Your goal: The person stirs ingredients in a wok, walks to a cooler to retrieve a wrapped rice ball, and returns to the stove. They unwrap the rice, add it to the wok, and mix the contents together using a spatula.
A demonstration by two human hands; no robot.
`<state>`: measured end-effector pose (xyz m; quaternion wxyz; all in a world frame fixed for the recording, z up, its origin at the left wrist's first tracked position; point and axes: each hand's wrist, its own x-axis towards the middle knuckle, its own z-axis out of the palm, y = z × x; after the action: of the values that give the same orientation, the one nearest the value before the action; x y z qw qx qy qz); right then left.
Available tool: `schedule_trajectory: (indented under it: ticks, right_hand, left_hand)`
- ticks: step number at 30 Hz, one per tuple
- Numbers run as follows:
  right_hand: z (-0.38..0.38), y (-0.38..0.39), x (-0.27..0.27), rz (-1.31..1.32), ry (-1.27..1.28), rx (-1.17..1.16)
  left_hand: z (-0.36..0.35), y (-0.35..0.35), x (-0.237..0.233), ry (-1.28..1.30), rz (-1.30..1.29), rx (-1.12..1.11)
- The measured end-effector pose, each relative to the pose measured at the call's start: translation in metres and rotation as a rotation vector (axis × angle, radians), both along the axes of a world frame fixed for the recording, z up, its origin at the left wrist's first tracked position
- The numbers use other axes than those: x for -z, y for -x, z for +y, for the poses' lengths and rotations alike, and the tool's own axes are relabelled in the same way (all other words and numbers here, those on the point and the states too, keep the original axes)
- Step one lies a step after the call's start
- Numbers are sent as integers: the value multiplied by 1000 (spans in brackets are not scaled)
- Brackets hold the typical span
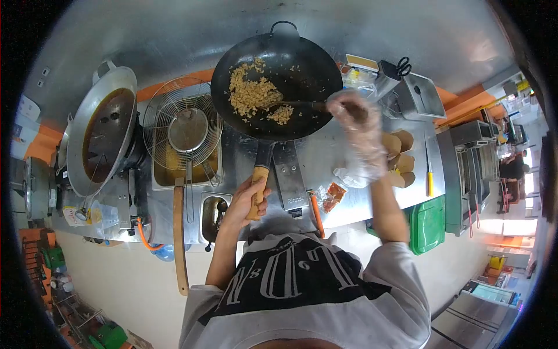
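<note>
My left hand (249, 200) is bare and wrapped round the wooden handle (259, 180) of a black wok (276, 58). Brown chopped food (250, 93) lies in the left and lower middle of the wok, with a few bits scattered to the right. My right hand (354, 116), in a clear plastic glove and slightly blurred, grips a dark-handled spatula (302, 105) at the wok's right rim. The tip of the spatula touches the food. Below the right hand, a crumpled white plastic piece (351, 175) is partly hidden by the glove.
Left of the wok are wire strainers (189, 129) over an oil tray and a large pan (110, 134) of dark liquid. To the right stand open cardboard boxes (398, 157), a yellow-handled knife (430, 174), scissors (403, 66), metal containers (419, 96) and a green bin (428, 224).
</note>
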<state>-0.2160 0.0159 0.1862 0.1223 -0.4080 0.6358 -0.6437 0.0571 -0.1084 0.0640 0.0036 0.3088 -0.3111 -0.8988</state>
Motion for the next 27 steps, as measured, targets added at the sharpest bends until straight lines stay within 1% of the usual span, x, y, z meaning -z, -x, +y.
schedule_trajectory:
  ticks: [1, 2, 4, 5, 7, 8, 10, 11, 13, 14, 15, 16, 17, 18, 20, 21, 22, 23, 24, 25, 26, 27]
  right_hand:
    - [-14, 2, 16, 64, 136, 20]
    - [-28, -3, 15, 57, 143, 21]
    - [-50, -11, 1, -257, 299, -40]
    - [-53, -9, -12, -262, 303, -41]
    - [-63, -4, -39, -306, 553, -23]
    - [-68, -4, -43, -307, 553, -32]
    - [-79, -4, -48, -251, 715, -52]
    - [-91, -1, -40, -253, 713, -60]
    - [-117, 7, -1, 268, 607, 373]
    - [-116, 15, 27, 266, 606, 376]
    - [-113, 25, 59, 178, 614, 309]
    - [-114, 34, 72, 97, 624, 230]
    - [-102, 20, 74, -131, 610, 354]
    - [-88, 1, 67, -136, 604, 356]
    - [-71, -24, 45, 19, 729, 283]
    - [-64, -20, 60, 14, 719, 296]
    - [-56, -12, 84, 102, 596, 259]
    - [-52, -3, 96, 193, 480, 218]
    - [-48, -7, 82, 194, 488, 232]
    - [-39, -21, 56, 375, 491, 379]
    - [-31, -33, 43, 556, 487, 524]
    - [-19, -37, 55, -86, 614, 89]
  left_hand:
    - [2, 1, -2, 4, -5, 1]
    - [2, 1, -5, 12, -25, 2]
    - [0, -1, -7, 27, -55, 4]
    - [0, -1, -7, 43, -69, 5]
    - [2, 0, -8, 57, -78, -7]
    - [2, 0, -9, 62, -81, -2]
    - [0, 0, -10, 66, -84, -8]
    - [-1, 0, -9, 65, -80, -8]
    - [2, -1, -5, 58, -80, -6]
    - [2, -1, -3, 61, -76, -10]
    - [1, 0, -3, 67, -70, -15]
    - [-2, 3, -4, 69, -61, -20]
    - [0, 2, -5, 63, -76, -19]
    - [0, 1, -6, 59, -96, -13]
    - [-3, 2, -3, 57, -94, -19]
    - [0, 0, -2, 50, -97, -19]
    - [4, -1, -1, 48, -105, -1]
    - [5, 1, -1, 59, -99, -9]
    - [4, 3, -2, 72, -93, -19]
    - [3, 3, 1, 77, -122, -13]
    - [3, 2, 1, 83, -130, -5]
    - [2, 3, 2, 88, -118, -1]
